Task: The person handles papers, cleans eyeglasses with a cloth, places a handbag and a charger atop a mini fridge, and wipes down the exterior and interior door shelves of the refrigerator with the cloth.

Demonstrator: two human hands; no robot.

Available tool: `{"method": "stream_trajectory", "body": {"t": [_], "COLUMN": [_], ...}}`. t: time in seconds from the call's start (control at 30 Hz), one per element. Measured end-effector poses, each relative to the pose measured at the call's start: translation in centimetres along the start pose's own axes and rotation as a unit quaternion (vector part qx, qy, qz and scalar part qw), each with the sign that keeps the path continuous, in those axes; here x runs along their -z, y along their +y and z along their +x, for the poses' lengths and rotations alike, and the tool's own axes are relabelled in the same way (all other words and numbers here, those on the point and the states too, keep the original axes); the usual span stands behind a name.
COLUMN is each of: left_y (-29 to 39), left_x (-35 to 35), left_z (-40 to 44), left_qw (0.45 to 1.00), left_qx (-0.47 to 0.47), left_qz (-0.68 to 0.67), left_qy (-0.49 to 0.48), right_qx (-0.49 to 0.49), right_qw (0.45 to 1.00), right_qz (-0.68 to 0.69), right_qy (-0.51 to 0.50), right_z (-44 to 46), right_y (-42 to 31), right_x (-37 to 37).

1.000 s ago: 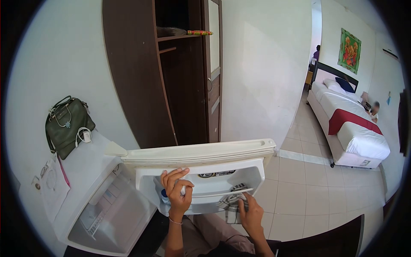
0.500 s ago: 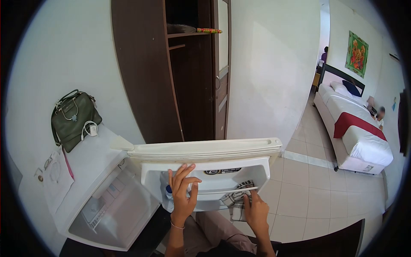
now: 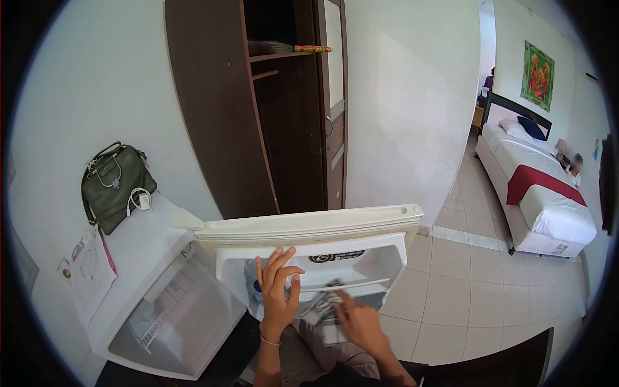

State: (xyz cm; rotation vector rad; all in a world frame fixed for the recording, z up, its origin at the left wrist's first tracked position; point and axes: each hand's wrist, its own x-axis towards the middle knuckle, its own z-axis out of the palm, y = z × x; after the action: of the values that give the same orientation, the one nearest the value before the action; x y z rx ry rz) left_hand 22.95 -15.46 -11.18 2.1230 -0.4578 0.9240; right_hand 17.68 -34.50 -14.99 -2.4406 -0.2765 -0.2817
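The small fridge's white door (image 3: 309, 222) stands open in front of me, its inner shelf facing up towards me. My right hand (image 3: 362, 322) grips a grey-and-white checked cloth (image 3: 322, 309) against the shelf's front rail (image 3: 367, 284); motion blurs the fingers a little. Raised at the left part of the shelf, my left hand (image 3: 278, 293) has its fingers spread and grips nothing. Whether its fingertips touch the door, I cannot tell. Partly behind that hand, a bottle with a blue cap (image 3: 257, 286) stands in the shelf.
On the fridge top (image 3: 145, 226) are a green handbag (image 3: 119, 184), a white charger (image 3: 143, 201) and papers (image 3: 90, 264). The fridge interior (image 3: 180, 316) gapes at lower left. A dark wardrobe (image 3: 219, 109) stands behind. Far right, a person (image 3: 574, 169) is by a bed (image 3: 535, 174).
My right hand has slid the checked cloth leftward along the shelf rail. My left hand keeps nearly the same pose. The view has shifted slightly.
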Motion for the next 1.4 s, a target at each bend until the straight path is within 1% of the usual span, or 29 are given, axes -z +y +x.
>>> {"method": "stream_trajectory", "body": {"t": [0.03,0.07,0.13,0.27,0.37,0.43,0.47,0.53,0.6,0.67,0.7,0.73,0.8,0.83,0.9,0.93,1.0,1.03,1.1,1.13,1.17,1.2,1.23,1.3,1.33,1.4], "left_y": [-0.1,-0.1,-0.3,-0.3,-0.2,-0.1,-0.1,-0.1,-0.2,0.3,0.6,0.9,1.7,1.8,2.0,2.1,2.3,2.3,3.0,3.4,4.2,4.9,4.9,4.5,4.3,4.1], "left_x": [0.0,-0.1,-0.3,-0.7,-0.7,-0.6,-0.7,-0.7,-0.6,-0.2,0.2,0.6,1.4,1.8,2.4,2.7,3.0,2.8,2.5,2.7,3.0,3.2,2.5,1.1,1.2,1.5], "left_z": [0.0,0.0,-0.1,-0.2,-0.1,-0.1,-0.1,-0.1,-0.2,-0.1,0.0,0.1,0.2,-0.1,-1.5,-2.5,-5.4,-6.9,-8.6,-8.9,-9.4,-9.7,-10.3,-11.5,-11.7,-11.5], "left_qw": [1.000,1.000,1.000,1.000,1.000,1.000,1.000,1.000,1.000,1.000,1.000,1.000,0.998,0.998,0.998,0.998,0.981,0.981,0.955,0.955,0.932,0.889,0.889,0.909,0.909,0.926], "left_qx": [0.001,-0.001,-0.004,-0.001,0.003,0.005,0.004,0.004,0.004,0.009,0.013,0.015,0.030,0.032,0.038,0.038,0.129,0.130,0.208,0.211,0.286,0.356,0.361,0.313,0.316,0.306], "left_qz": [0.000,0.000,-0.002,-0.008,-0.007,-0.005,-0.007,-0.010,-0.005,0.001,0.007,0.010,0.002,0.005,-0.028,-0.028,-0.083,-0.084,-0.209,-0.206,-0.196,-0.183,-0.181,-0.260,-0.258,-0.212], "left_qy": [0.001,0.003,0.006,0.013,0.014,0.013,0.014,0.015,0.014,-0.002,-0.018,-0.017,-0.051,-0.048,0.040,0.042,0.116,0.116,0.016,0.018,-0.103,-0.220,-0.215,-0.093,-0.089,-0.068], "right_qx": [-0.038,-0.038,-0.109,-0.137,-0.120,-0.086,-0.086,-0.040,-0.023,0.055,0.047,0.049,0.042,0.046,-0.030,-0.029,-0.009,-0.010,-0.041,-0.041,-0.034,-0.026,-0.026,0.009,0.010,0.077], "right_qw": [0.999,0.999,0.991,0.988,0.989,0.994,0.994,0.996,0.995,0.988,0.979,0.978,0.955,0.954,0.944,0.944,0.923,0.923,0.888,0.887,0.887,0.887,0.886,0.920,0.919,0.971], "right_qz": [-0.021,-0.022,-0.056,-0.069,-0.079,-0.062,-0.062,-0.010,0.016,0.042,0.067,0.068,0.113,0.112,0.252,0.251,0.372,0.372,0.455,0.456,0.459,0.462,0.463,0.391,0.392,0.224], "right_qy": [0.013,0.012,0.050,0.022,0.028,-0.005,-0.006,-0.078,-0.097,-0.137,-0.188,-0.190,-0.270,-0.273,-0.212,-0.213,-0.100,-0.100,-0.048,-0.052,-0.033,-0.015,-0.022,-0.028,-0.034,-0.026], "right_z": [-0.3,-0.5,-0.8,-0.1,0.8,1.4,1.6,2.2,2.3,2.0,1.8,1.4,0.8,0.3,-0.7,-1.1,-2.0,-2.1,-2.4,-2.4,-2.4,-2.4,-2.5,-2.7,-2.7,-2.7], "right_y": [0.8,1.7,3.1,3.1,3.1,3.0,2.5,0.9,0.4,0.3,-0.9,-1.2,-1.0,-1.0,-0.5,0.4,2.0,1.8,0.9,0.5,0.0,-0.3,-0.4,-0.7,-0.7,-0.3], "right_x": [0.7,1.4,2.6,3.8,2.7,2.3,2.2,1.6,-0.2,-2.1,-0.9,-0.5,0.5,1.2,2.3,2.0,0.9,0.9,0.7,0.4,0.1,-0.1,-0.1,-0.4,-0.5,-0.5]}}
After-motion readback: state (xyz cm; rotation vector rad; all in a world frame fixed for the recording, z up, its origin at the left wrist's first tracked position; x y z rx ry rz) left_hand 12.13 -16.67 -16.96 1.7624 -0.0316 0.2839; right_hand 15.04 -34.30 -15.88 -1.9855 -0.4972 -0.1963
